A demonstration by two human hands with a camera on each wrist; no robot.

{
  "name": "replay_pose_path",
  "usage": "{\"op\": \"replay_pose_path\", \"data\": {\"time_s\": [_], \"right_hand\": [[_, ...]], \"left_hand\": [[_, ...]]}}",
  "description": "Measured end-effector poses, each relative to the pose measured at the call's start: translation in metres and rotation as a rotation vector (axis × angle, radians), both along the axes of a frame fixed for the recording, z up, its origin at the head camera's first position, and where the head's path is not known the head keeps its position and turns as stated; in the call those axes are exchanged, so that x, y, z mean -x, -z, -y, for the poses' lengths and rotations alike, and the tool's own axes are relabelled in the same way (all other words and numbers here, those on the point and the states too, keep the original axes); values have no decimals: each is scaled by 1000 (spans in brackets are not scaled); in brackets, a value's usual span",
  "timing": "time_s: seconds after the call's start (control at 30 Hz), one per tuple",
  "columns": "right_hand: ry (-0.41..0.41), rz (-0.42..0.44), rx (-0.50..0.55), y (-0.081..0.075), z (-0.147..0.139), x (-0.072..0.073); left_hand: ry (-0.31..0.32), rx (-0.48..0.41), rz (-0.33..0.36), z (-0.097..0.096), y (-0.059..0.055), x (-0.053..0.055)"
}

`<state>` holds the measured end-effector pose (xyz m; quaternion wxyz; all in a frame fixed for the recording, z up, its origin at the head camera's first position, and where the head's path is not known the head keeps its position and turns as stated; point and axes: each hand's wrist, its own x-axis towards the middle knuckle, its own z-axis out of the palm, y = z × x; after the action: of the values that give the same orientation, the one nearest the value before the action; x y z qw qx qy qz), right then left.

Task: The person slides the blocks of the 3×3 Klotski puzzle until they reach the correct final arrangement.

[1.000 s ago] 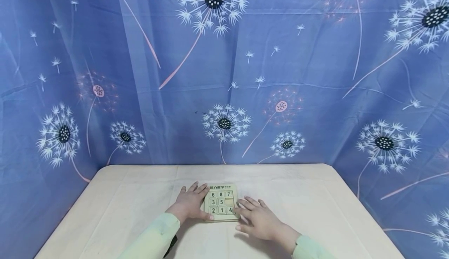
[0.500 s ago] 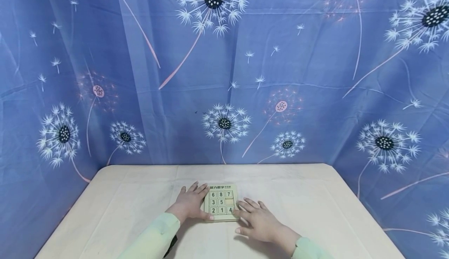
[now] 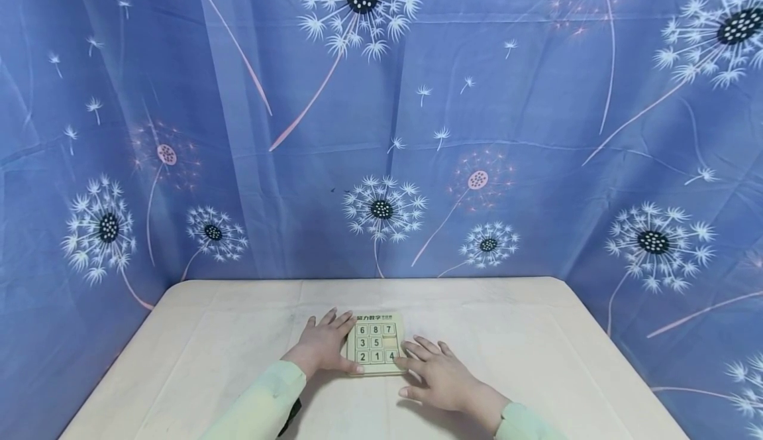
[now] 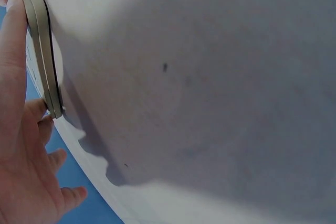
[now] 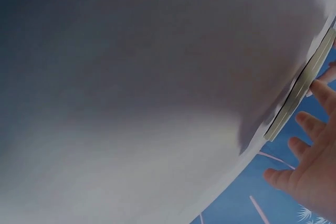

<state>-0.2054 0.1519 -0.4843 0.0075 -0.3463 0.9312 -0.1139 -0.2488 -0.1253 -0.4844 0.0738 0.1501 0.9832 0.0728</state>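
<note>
A pale yellow number slide puzzle [image 3: 375, 316] lies flat on the table. Its rows read 6 8 7, then 3 5 and a gap at the right, then 2 1 4. Spanning the puzzle's left side, my left hand [image 3: 324, 346] holds it, thumb on the near left corner and fingers by the far left edge. My right hand [image 3: 444, 375] is at the right side, fingers spread, with one fingertip touching the 4 tile [image 3: 391, 356]. In both wrist views the puzzle's side edge [image 4: 44, 51] shows, but its face is mostly hidden.
A cream cloth covers the table [image 3: 512, 321], with rounded far corners. Blue curtains [image 3: 310, 228] printed with dandelions hang behind it and on both sides. A small black thing [image 3: 291, 419] shows beneath the left sleeve.
My right hand's thumb has drawn back slightly toward me, and its touching fingertip has shifted a little on the 4 tile. The left hand and the tile order stay the same.
</note>
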Motion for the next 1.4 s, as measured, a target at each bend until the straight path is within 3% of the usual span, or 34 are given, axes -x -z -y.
{"op": "replay_pose_path", "data": {"time_s": [1.4], "right_hand": [[36, -12, -6, -1, 7, 13]], "left_hand": [[12, -1, 2, -1, -4, -2]]}}
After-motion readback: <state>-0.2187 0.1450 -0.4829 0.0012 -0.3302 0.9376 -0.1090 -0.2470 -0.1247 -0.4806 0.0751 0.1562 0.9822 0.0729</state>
